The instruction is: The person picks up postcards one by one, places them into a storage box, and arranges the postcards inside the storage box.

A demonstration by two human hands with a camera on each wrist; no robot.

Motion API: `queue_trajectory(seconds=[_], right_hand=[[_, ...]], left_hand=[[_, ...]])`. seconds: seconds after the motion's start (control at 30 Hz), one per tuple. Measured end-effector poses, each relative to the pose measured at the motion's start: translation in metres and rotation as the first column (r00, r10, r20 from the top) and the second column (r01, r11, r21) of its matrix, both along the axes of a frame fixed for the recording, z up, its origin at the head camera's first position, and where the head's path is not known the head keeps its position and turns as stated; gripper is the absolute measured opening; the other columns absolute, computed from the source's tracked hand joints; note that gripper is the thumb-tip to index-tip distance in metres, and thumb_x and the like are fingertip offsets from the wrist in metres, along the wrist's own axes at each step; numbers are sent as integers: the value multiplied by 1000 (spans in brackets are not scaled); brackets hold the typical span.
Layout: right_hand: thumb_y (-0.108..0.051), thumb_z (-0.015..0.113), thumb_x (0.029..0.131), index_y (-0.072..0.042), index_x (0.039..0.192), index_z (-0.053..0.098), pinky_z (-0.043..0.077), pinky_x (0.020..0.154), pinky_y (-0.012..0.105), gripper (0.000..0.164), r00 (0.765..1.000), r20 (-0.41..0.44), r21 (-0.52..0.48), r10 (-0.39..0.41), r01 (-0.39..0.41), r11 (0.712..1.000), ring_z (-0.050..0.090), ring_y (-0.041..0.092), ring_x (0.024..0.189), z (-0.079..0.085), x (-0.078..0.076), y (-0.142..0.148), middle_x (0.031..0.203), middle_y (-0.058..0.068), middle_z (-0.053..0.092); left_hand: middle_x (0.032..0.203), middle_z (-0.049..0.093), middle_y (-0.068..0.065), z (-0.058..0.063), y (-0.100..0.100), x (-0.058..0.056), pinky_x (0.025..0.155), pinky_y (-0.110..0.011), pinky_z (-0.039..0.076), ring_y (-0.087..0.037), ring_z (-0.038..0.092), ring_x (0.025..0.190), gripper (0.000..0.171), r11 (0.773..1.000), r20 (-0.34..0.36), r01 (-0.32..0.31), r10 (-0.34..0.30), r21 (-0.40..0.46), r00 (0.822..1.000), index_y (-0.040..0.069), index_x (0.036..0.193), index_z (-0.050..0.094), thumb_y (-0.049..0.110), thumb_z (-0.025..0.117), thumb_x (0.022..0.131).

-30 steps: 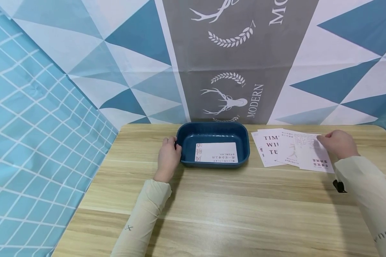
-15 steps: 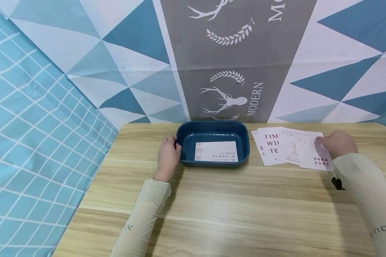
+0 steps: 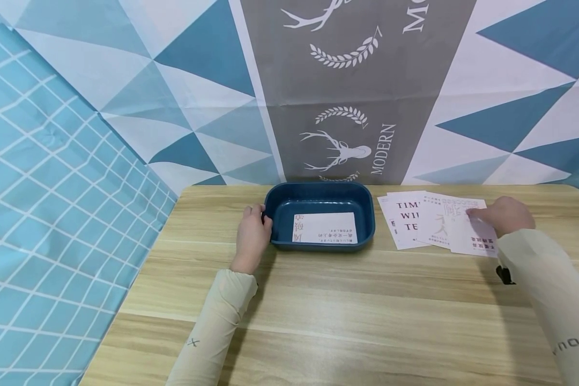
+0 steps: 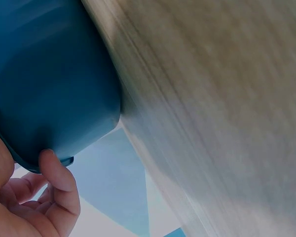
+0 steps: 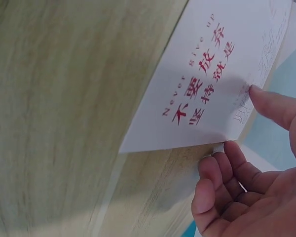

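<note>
My left hand [image 3: 253, 236] grips the left end of a dark blue rectangular plastic tray [image 3: 318, 247]. In the left wrist view its thumb [image 4: 56, 170] presses the outer wall close to the rim. Inside the tray lies a white printed card [image 3: 325, 228]. On the right, my right hand [image 3: 509, 217] pinches the outermost printed card [image 3: 470, 236] of a fanned group. Its thumb [image 5: 271, 103] lies on the printed face, with a fingertip right at the card's edge. Red characters and "Never give up" show on that card [image 5: 197, 84].
Left of the pinched card, overlapping cards include one with large dark letters [image 3: 407, 220]. All rest on a wood-grain table [image 3: 342, 305]. A patterned cloth [image 3: 357, 69] rises behind the table's back edge, and a blue gridded cloth [image 3: 43, 214] covers the left side.
My right thumb has slid left, farther onto the outermost card, and that card has shifted slightly right. My left hand and the tray have stayed in place.
</note>
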State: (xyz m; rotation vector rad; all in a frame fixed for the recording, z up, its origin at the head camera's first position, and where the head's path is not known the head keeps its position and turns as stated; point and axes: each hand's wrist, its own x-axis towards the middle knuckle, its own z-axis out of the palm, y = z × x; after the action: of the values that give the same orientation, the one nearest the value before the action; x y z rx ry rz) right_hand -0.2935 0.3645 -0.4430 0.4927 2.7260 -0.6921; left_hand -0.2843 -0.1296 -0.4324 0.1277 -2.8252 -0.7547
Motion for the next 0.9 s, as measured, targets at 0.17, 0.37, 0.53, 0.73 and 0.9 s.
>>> queue_trajectory(seconds=[0.17,0.37,0.53,0.73,0.9], right_hand=[[-42,57,84,-11,58,40,34,50,27,44,1000,-9,4,0,0,1000,45,17,54,2,0,-1,53,0,41],[-40,58,84,-8,60,42,34,50,28,43,999,-7,-39,-43,43,998,44,17,54,1,0,-1,54,0,40],[-40,59,85,13,98,51,48,53,30,55,989,47,-146,-141,147,978,56,18,56,-1,1,0,65,10,53],[-48,58,84,18,124,37,49,56,30,79,980,69,-158,-188,197,968,57,24,69,0,3,2,92,24,51],[-47,54,86,19,120,39,44,55,29,76,986,30,-125,-166,168,978,52,27,72,3,3,3,95,26,47]], left_hand=[[106,56,-17,0,0,0,85,-40,53,-29,59,86,28,1000,-17,7,-7,-8,1000,0,117,56,11,52,91],[106,56,-17,0,1,1,85,-40,53,-28,59,85,28,1000,-16,10,-10,-10,1000,0,117,56,11,52,92],[106,56,-17,0,1,1,83,-40,53,-29,59,85,28,1000,-17,11,-11,-11,1000,0,117,56,11,52,92],[105,56,-17,0,1,1,82,-41,53,-29,59,84,27,1000,-26,14,-15,-12,1000,0,116,56,11,52,91],[106,56,-17,1,1,1,82,-41,53,-29,59,84,28,1000,-23,12,-12,-12,1000,0,117,56,11,52,91]])
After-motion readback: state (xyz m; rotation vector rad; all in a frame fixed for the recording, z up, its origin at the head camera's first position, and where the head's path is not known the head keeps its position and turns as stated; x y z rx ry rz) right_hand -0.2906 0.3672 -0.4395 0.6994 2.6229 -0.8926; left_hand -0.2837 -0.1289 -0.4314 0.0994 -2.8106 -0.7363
